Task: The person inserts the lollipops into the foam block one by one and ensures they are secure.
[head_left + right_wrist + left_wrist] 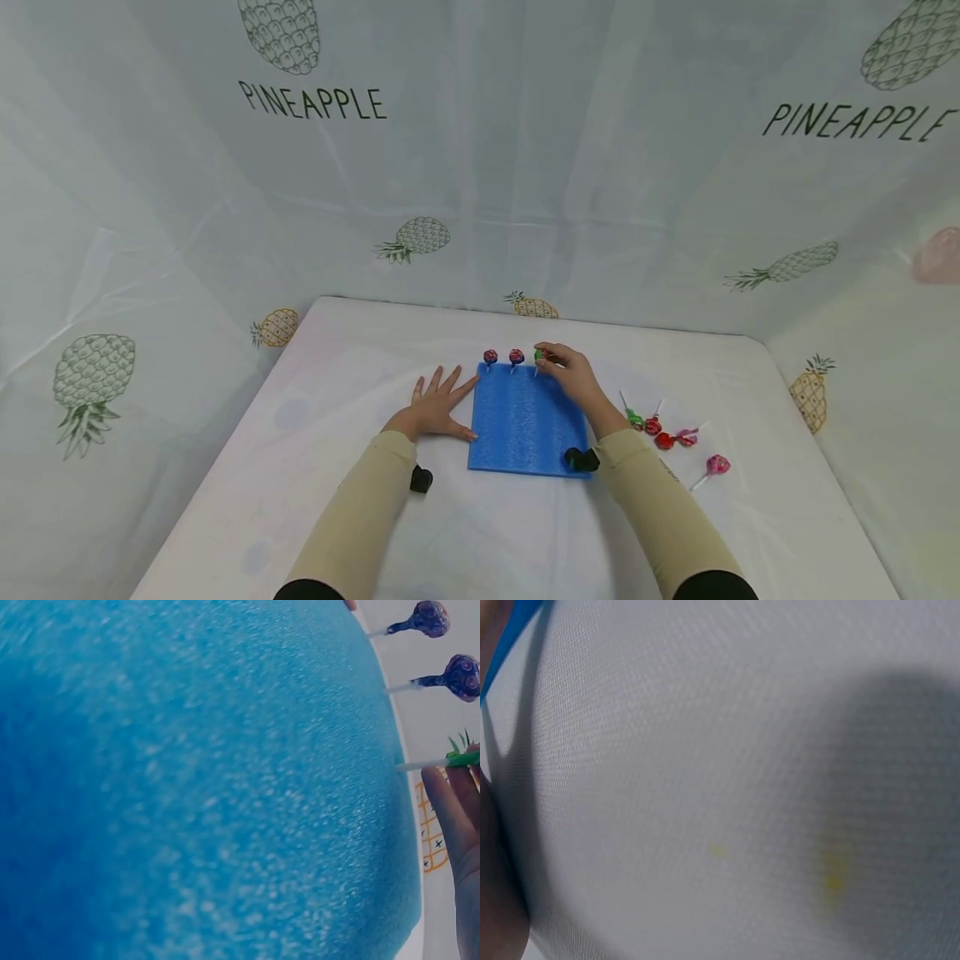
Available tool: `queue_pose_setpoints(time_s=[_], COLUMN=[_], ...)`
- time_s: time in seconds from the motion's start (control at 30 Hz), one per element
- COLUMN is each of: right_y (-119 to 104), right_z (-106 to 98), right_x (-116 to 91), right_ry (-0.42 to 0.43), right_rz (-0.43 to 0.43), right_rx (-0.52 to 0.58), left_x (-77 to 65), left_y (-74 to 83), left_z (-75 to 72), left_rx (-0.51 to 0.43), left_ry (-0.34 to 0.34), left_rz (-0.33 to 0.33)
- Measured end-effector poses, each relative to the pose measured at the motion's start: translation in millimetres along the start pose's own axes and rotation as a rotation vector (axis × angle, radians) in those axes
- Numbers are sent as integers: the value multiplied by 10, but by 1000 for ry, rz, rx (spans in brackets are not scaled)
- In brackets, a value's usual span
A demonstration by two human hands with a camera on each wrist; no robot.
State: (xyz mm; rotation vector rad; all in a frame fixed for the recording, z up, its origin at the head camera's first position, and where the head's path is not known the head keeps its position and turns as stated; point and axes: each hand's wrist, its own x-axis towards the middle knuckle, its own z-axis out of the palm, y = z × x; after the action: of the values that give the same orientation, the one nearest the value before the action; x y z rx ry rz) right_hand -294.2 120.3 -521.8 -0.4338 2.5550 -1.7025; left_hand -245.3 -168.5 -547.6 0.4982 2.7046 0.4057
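A blue foam board (525, 425) lies on the white table. Two dark-wrapped lollipops (490, 357) (517, 357) stand out from its far edge, their sticks meeting the foam. Beside them, my right hand (573, 379) pinches a lollipop in a green wrapper (466, 759). Its white stick (421, 764) points at the same edge, with the tip right at the foam. My left hand (435, 410) rests with spread fingers along the board's left side, thumb and index fingertip at the edge. The left wrist view holds mostly white cloth, plus a blue corner of the board.
Right of the board lie several loose lollipops: a green one (635, 419), red ones (664, 441) and a pink one (717, 464) closer to me. A pineapple-print curtain (465, 167) hangs behind and beside the table. Black wrist devices (581, 460) sit below both forearms.
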Motion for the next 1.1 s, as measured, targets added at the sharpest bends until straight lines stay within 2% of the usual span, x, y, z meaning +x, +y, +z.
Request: queue_pose_setpoints(time_s=[0.17,0.27,0.4,0.53,0.87,1.1], right_y=[10,46,124,144,129,130], right_z=[8,10,9,7,8,24], right_x=[-9,-19,-40,-35,-13,-15], right_ry=[-3,-4,-12,-19,-18,6], right_rz=[-4,-13,-22,-27,22,46], right_rx=[-14,-47,-34,11,-51,9], left_x=[21,5,-10,28,79,98], left_y=[-10,2,21,-8,-69,-79], left_z=[15,-5,-16,32,93,104], left_rx=[26,26,-5,12,9,24], left_ry=[-13,-16,-4,-9,16,14], left_rz=[-20,-6,20,1,0,0])
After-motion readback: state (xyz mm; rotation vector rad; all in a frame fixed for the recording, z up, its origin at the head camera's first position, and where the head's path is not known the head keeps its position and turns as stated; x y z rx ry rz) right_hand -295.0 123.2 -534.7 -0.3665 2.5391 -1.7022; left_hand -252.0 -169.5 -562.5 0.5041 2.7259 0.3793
